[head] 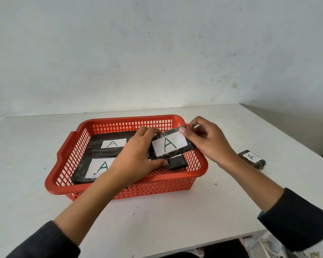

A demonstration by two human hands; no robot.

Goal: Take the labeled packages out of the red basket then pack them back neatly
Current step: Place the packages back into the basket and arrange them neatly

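The red basket sits mid-table. Inside lie a black package with a white "A" label at the back, another labelled one at the front left, and a small unlabelled-side black package at the right. Both hands hold a black "A" package tilted above the basket's right half. My left hand grips its left end; my right hand pinches its right end. A small "A" package lies on the table right of the basket.
The white table meets a pale wall behind. Its front edge runs near my right sleeve, and its right edge slants past the loose small package.
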